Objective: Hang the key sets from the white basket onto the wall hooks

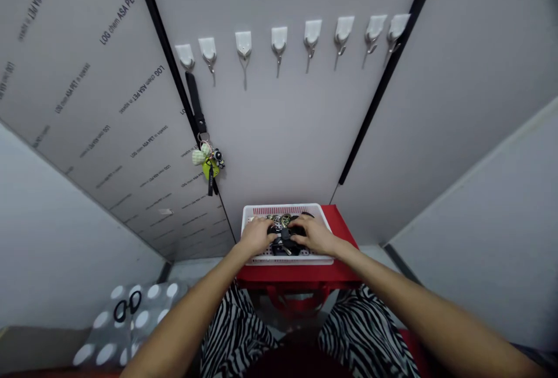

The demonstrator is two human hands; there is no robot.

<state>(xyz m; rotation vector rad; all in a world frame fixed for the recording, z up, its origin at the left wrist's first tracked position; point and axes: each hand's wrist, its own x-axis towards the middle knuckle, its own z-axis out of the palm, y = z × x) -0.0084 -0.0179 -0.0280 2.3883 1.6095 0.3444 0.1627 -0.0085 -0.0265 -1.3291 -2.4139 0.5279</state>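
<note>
A white plastic basket [288,260] with slotted sides holds a jumble of keychains, with black and gold-coloured pieces showing. Both my hands reach into it. My left hand [258,235], fingers curled, is at the left edge of a bunch of black keychains [285,235]. From the right, my right hand [316,235] closes its thumb and fingers on the same dark bunch. A bright metal piece, perhaps a key, pokes out below it. My fingers hide part of the bunch, so its exact shape is unclear.
The basket stands on a red box or bag [300,274] with red handles. White adhesive hooks [279,38] line the wall ahead. From the leftmost hangs a keychain [210,160] on a black strap [195,99]. Black-handled scissors [127,306] lie on dotted grey fabric [142,320] at left.
</note>
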